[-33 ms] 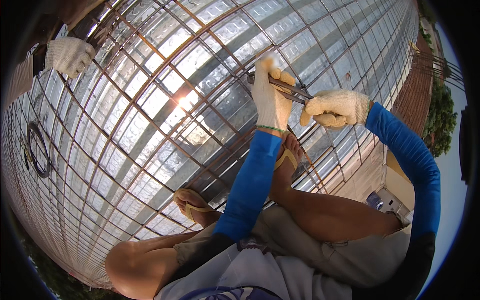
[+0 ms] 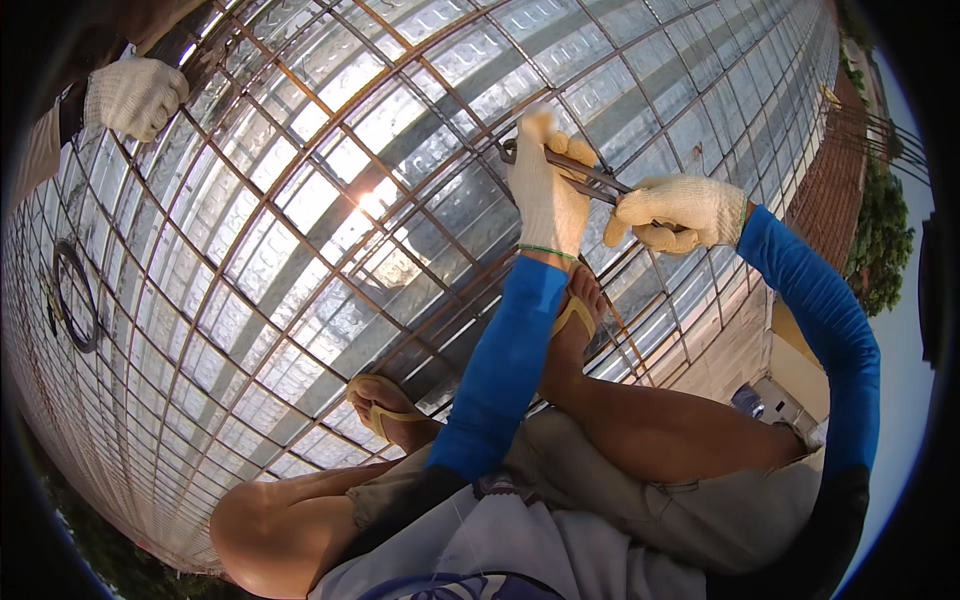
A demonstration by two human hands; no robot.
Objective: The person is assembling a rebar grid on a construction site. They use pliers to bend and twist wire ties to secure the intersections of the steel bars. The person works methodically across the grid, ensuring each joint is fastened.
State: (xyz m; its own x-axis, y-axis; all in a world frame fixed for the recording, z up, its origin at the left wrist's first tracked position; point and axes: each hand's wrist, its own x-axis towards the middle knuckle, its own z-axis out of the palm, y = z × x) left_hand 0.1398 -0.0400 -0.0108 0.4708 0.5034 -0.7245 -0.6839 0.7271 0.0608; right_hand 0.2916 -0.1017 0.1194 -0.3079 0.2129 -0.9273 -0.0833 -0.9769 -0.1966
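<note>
Dark metal pincers [image 2: 592,183], with two long arms side by side, lie slantwise between my hands over the steel bar mesh [image 2: 345,128]. My left hand [image 2: 548,195], in a cream knit glove, is closed round their left part, thumb pointing up and fingers curled. Their rounded left end [image 2: 509,151] shows past the glove, close to a crossing of bars. My right hand [image 2: 685,212], in a matching glove, grips the right end, with fingers bent under. What lies inside my left palm is hidden.
Another person's gloved hand [image 2: 136,98] rests at the mesh, upper left. A coil of dark wire [image 2: 76,298] lies on the left. Shiny ribbed metal decking [image 2: 470,215] spreads under the bars. My sandalled feet [image 2: 392,412] stand on the mesh. Trees [image 2: 882,240] show beyond the right edge.
Both my hands and the pincers have shifted very slightly to the right. The other person's hand has moved a little up and left.
</note>
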